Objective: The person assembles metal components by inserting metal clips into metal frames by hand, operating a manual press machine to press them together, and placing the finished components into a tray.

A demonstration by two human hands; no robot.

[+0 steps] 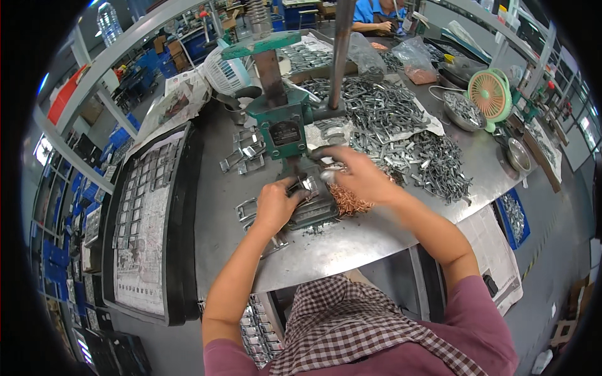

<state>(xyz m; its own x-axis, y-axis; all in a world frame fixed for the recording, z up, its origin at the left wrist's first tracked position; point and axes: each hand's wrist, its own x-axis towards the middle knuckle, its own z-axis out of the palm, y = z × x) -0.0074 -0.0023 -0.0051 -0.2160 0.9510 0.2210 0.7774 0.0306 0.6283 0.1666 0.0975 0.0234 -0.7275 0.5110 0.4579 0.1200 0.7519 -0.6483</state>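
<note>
A green bench press [285, 128] stands at the middle of the metal table. At its base, my left hand [276, 203] pinches a small silvery metal bracket [306, 186] between thumb and forefinger, under the ram. My right hand [362, 175] reaches in from the right beside the ram, dark covers on its fingertips. Motion smears those fingers, so whether they hold anything cannot be made out. Just below the right hand lies a heap of small copper-coloured pins [348, 200]. Several bent silvery brackets [248, 150] lie left of the press.
Heaped metal parts [382, 113] cover the table right of the press. A black tray [141, 213] with rows of metal frames stands at the left. A green fan [490, 95] and steel bowls [519, 155] are at the right. Another person [376, 15] sits across the table.
</note>
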